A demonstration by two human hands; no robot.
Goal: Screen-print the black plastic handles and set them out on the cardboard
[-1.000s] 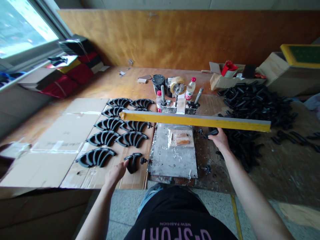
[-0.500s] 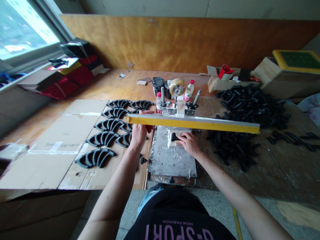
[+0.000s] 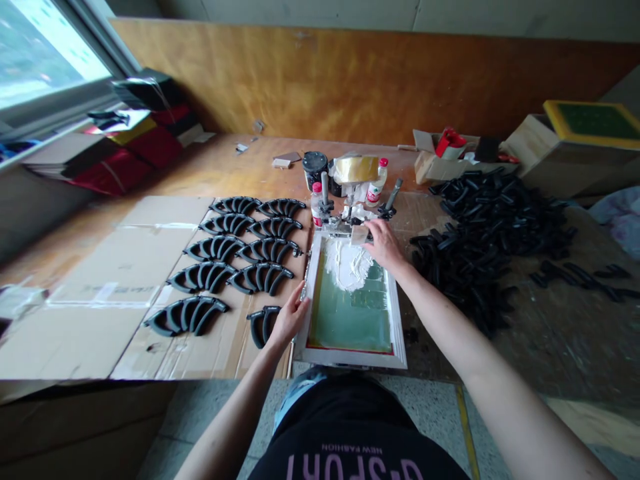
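Note:
A screen printing frame (image 3: 399,333) lies flat before me, with green mesh and a thick patch of white ink (image 3: 345,267) toward its far end. My left hand (image 3: 293,315) grips the frame's left edge, the thumb against its side. At the far end of the mesh, my right hand (image 3: 383,243) is closed on a small pale squeegee (image 3: 359,235). Clamps (image 3: 327,207) hold the frame at the back. Whatever lies beneath the screen is hidden. To the left, rows of curved black handles (image 3: 193,315) rest on cardboard, one short group (image 3: 264,325) close to my left hand.
Loose black pieces (image 3: 500,227) are heaped on the right. Behind the clamps stand a black tub (image 3: 315,170), a roll of tape (image 3: 355,169) and red-capped bottles (image 3: 376,183). Cardboard (image 3: 95,267) covers the table's left side. An open box (image 3: 427,167) sits at the back right.
The raised screen has come down flat, covering the metal plate and the black piece on it. My right hand has moved from that piece up to the squeegee; my left hand has come down and nearer.

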